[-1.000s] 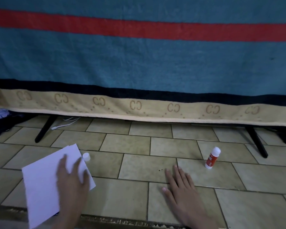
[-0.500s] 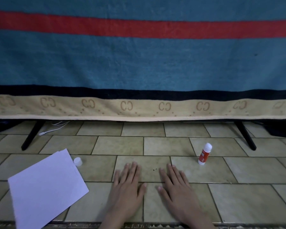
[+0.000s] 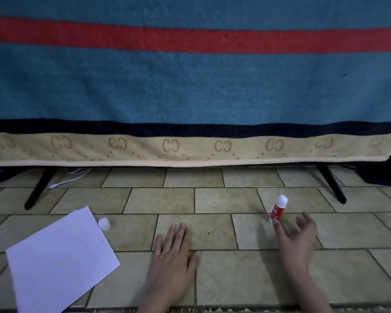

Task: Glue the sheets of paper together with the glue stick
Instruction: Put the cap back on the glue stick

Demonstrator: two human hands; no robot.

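Two hands are over the tiled floor (image 3: 212, 199). The left hand (image 3: 172, 256) lies flat, palm down, fingers spread and holding nothing. The right hand (image 3: 296, 238) is raised off the tiles with fingers loosely curled apart, empty, its fingertips just beside the base of the glue stick (image 3: 278, 208); whether a finger touches the stick I cannot tell. That glue stick stands upright on a tile, red body, white top, with nothing between it and the right hand.

Well to the left, the sheets of paper (image 3: 61, 258) lie stacked flat on the floor, turned at an angle, a second sheet's edge showing along the far side. A small white cap (image 3: 104, 223) sits just beside their far right corner, apart from both hands. Bare tiles with a few dark specks separate the paper from the left hand.

Behind everything hangs a blanket (image 3: 190, 86), teal with a red stripe, a dark band and a tan patterned border. Under its hem two black slanted legs (image 3: 40, 188) reach the floor, and a white cable (image 3: 68, 179) lies near the left one.
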